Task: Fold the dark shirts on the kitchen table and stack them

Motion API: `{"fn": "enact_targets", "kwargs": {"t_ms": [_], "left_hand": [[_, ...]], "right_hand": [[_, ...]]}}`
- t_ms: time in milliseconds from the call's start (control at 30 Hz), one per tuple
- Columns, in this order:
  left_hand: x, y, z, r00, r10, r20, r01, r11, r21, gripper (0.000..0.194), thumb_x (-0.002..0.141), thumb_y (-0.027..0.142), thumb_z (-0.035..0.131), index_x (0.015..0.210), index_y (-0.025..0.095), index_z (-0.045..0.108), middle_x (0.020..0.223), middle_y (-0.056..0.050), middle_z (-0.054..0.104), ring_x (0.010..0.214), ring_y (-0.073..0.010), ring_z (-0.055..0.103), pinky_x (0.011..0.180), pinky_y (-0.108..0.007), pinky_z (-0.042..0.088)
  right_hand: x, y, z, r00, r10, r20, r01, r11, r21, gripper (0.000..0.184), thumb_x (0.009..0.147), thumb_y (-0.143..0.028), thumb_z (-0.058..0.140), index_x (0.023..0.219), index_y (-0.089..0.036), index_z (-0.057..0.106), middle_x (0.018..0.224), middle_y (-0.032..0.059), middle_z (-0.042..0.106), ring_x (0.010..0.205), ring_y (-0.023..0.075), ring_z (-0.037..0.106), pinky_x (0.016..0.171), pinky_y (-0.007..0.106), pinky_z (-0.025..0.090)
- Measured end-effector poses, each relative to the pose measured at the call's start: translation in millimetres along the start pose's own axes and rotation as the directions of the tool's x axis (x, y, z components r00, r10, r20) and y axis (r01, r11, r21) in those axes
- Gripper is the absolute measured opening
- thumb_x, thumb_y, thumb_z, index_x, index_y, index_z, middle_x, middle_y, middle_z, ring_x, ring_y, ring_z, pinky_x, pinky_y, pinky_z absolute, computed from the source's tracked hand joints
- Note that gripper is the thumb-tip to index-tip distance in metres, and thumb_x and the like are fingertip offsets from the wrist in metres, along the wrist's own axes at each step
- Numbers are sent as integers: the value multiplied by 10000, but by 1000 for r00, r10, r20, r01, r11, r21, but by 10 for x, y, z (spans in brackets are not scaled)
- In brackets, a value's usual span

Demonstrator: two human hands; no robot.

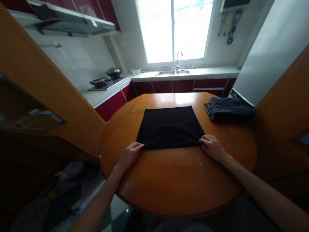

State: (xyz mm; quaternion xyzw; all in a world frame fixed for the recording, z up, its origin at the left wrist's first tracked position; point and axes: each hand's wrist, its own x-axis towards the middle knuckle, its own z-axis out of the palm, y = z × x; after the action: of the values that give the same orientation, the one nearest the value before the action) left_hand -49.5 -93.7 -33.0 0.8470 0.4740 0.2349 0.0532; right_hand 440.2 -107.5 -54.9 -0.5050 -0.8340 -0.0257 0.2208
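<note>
A black piece of cloth [170, 127] lies flat on the wooden table, spread into a four-sided shape with its wider edge towards me. At its near left corner, my left hand [130, 154] pinches the fabric between thumb and fingers. My right hand [213, 147] grips the near right corner in the same way, fingers closed over the edge. The cloth looks smooth, with a faint crease across its middle; whether it is a garment I cannot tell.
The round-ended wooden table [173, 183] carries a folded stack of dark cloth [230, 108] at the back right. Beyond it are a counter with a sink [166, 72] and a stove with a lidded wok [113, 71] and a pan [98, 82]. Wooden door frames flank both sides.
</note>
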Motion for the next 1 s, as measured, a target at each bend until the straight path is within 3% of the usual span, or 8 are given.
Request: {"fn": "enact_targets", "kwargs": {"t_ms": [167, 267, 333, 400, 500, 667, 800, 1000], "left_hand": [[-216, 158, -160, 998, 22, 65, -21, 1000, -9, 314, 920, 219, 503, 1066, 327, 758, 987, -51, 709, 921, -216, 672, 847, -359, 565], [-385, 229, -366, 976, 20, 215, -3, 997, -79, 238, 910, 278, 571, 1020, 353, 769, 994, -37, 719, 906, -207, 686, 827, -326, 567], [-345, 199, -486, 962, 1, 273, 43, 987, -154, 202, 907, 352, 613, 1042, 353, 763, 1057, -34, 728, 955, -212, 689, 870, -324, 560], [-140, 97, -521, 977, -78, 197, 121, 970, -213, 248, 918, 424, 597, 1082, 317, 750, 1111, -48, 731, 1022, -229, 680, 929, -345, 539], [365, -139, -383, 959, -284, 5, 276, 928, -250, 415, 891, 533, 563, 1105, 216, 726, 1106, -95, 738, 1012, -263, 680, 908, -380, 537], [971, -436, 18, 941, -324, 102, 338, 924, -180, 433, 829, 596, 559, 877, 196, 718, 897, -104, 746, 849, -256, 679, 801, -356, 522], [947, -529, 167, 950, -282, 137, 301, 942, -151, 435, 893, 589, 500, 852, 197, 685, 853, -77, 710, 796, -229, 653, 746, -336, 496], [789, -591, 179, 964, -238, 120, 251, 962, -108, 372, 895, 544, 554, 842, 197, 677, 880, -69, 683, 840, -231, 612, 794, -362, 476]], "right_hand": [[-171, -117, -166, 997, -8, 75, 3, 997, 71, 240, 831, -102, 530, 913, -223, 721, 962, 83, 704, 902, 241, 624, 873, 395, 466], [-323, -131, -303, 983, -39, 179, -2, 975, 222, 184, 838, -137, 559, 869, -246, 704, 930, 55, 696, 872, 219, 629, 848, 368, 480], [-276, -47, -351, 981, -32, 191, -36, 939, 342, 124, 877, -222, 582, 852, -247, 701, 926, 52, 699, 871, 211, 639, 838, 348, 493], [-72, 107, -319, 990, 59, 128, -109, 895, 432, 148, 901, -315, 589, 876, -234, 711, 920, 62, 709, 859, 212, 653, 810, 334, 508], [425, 361, -118, 961, 275, 36, -255, 823, 507, 233, 865, -370, 607, 948, -193, 734, 880, 73, 733, 785, 214, 670, 730, 324, 523], [1039, 562, 254, 934, 300, 192, -356, 807, 472, 227, 787, -381, 667, 843, -179, 755, 816, 60, 753, 742, 204, 675, 704, 297, 510], [1063, 642, 344, 923, 279, 265, -369, 835, 408, 282, 791, -459, 673, 804, -186, 740, 753, 46, 724, 687, 187, 637, 635, 282, 467], [956, 750, 321, 913, 216, 346, -358, 832, 424, 365, 766, -543, 695, 789, -180, 724, 708, 35, 673, 645, 167, 581, 578, 269, 414]]}}
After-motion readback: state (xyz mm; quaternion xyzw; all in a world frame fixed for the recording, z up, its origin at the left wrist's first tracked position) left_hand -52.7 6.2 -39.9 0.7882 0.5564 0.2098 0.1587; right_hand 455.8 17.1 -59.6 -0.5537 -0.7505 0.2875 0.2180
